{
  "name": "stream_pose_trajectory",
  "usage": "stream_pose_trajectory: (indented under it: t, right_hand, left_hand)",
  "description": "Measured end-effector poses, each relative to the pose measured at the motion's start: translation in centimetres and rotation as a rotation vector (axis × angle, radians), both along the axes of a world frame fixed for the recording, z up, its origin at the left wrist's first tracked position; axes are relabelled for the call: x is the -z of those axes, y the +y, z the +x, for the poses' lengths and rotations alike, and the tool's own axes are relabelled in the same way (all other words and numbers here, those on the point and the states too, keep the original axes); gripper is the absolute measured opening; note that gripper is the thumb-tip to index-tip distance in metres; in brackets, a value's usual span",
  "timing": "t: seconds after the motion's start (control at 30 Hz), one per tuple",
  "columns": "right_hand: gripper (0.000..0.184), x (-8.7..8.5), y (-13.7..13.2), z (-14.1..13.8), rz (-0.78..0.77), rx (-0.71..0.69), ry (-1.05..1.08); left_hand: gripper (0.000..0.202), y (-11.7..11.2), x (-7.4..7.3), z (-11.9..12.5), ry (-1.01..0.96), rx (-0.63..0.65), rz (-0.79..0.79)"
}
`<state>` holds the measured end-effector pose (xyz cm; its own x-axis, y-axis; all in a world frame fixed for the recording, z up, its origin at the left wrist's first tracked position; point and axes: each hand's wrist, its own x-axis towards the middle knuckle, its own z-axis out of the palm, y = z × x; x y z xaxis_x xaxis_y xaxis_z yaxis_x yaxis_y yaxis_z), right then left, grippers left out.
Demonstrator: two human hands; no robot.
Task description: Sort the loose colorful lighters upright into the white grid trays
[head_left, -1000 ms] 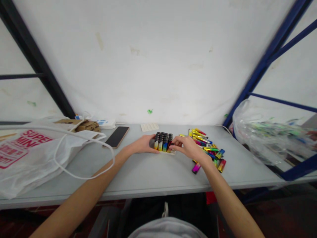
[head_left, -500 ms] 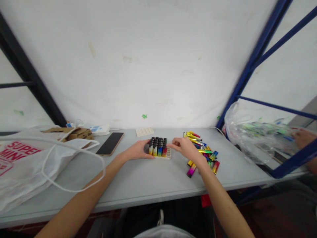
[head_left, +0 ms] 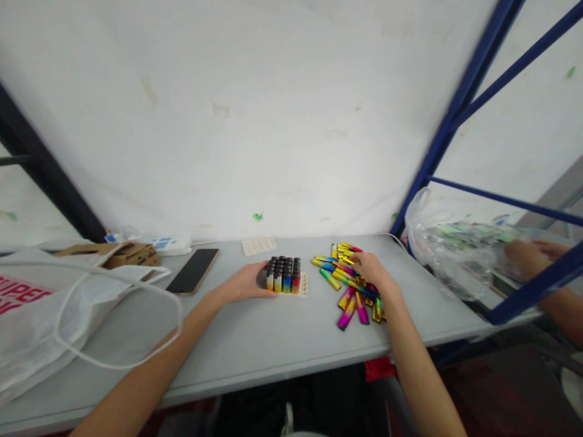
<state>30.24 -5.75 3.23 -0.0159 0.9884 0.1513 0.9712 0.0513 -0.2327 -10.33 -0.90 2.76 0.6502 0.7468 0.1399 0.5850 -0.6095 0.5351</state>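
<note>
A cream tray [head_left: 302,285] on the grey table holds several upright lighters [head_left: 283,276] with black tops. My left hand [head_left: 246,283] rests against the tray's left side, fingers curled around it. My right hand [head_left: 371,268] lies over a loose pile of colourful metallic lighters [head_left: 348,285] to the right of the tray. Its fingers are bent down into the pile, and I cannot make out whether they hold one.
A dark phone [head_left: 191,271] and a spare cream tray [head_left: 259,245] lie behind and to the left. A white shopping bag [head_left: 50,309] and a cardboard piece [head_left: 121,254] sit far left. Another person's hands [head_left: 531,254] reach into a clear plastic bag [head_left: 449,246] behind blue shelf bars at the right.
My right hand left the tray and moved right onto the loose lighter pile. My left hand stayed on the tray. The view swung slightly right.
</note>
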Motion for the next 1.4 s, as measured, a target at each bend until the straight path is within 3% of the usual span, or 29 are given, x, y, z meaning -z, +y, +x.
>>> stream_pose_trajectory:
  t: [0.1,0.2,0.47,0.57,0.73,0.87,0.93,1.03,1.2,1.3,1.4]
  right_hand:
    - [0.020,-0.2,0.0,-0.1,0.006,-0.011,0.029]
    - [0.025,-0.3,-0.1,-0.2,0.113,-0.006,0.121]
    - [0.050,-1.4,-0.2,-3.3,0.277,-0.120,0.670]
    - [0.052,-1.5,0.0,-4.8,0.263,-0.134,0.856]
    - [0.057,-1.9,-0.3,-6.7,0.257,-0.202,0.985]
    - [0.050,-2.3,-1.3,-8.4,0.113,-0.366,1.136]
    - [0.050,-2.3,-1.4,-9.3,0.073,-0.385,1.207]
    - [0.053,-2.0,-1.1,-10.8,0.008,-0.323,1.314]
    - [0.061,-1.5,-0.5,-13.0,-0.173,-0.089,1.437]
    - [0.051,-1.4,-0.9,-13.7,-0.134,-0.012,1.443]
    - [0.045,-1.4,-1.4,-13.9,-0.061,-0.029,1.424]
  left_hand:
    - [0.083,0.0,-0.1,0.1,0.000,0.003,0.005]
    - [0.084,0.1,0.0,0.0,-0.005,0.011,0.010]
    - [0.082,-0.2,-0.2,0.0,-0.044,0.021,0.009]
    - [0.084,-0.1,0.0,0.0,-0.043,0.009,0.014]
    - [0.087,0.1,0.2,-0.1,-0.039,0.016,0.013]
    - [0.088,-0.2,0.0,0.0,-0.065,0.038,0.007]
    - [0.087,-0.4,-0.2,0.0,-0.072,0.044,-0.004]
    - [0.085,-0.4,-0.4,0.1,-0.067,0.043,-0.017]
    - [0.084,-0.4,-0.4,0.0,-0.065,0.055,-0.002]
    - [0.084,-0.3,-0.3,0.0,-0.038,0.042,0.002]
    - [0.087,-0.2,-0.2,0.0,-0.016,0.017,0.006]
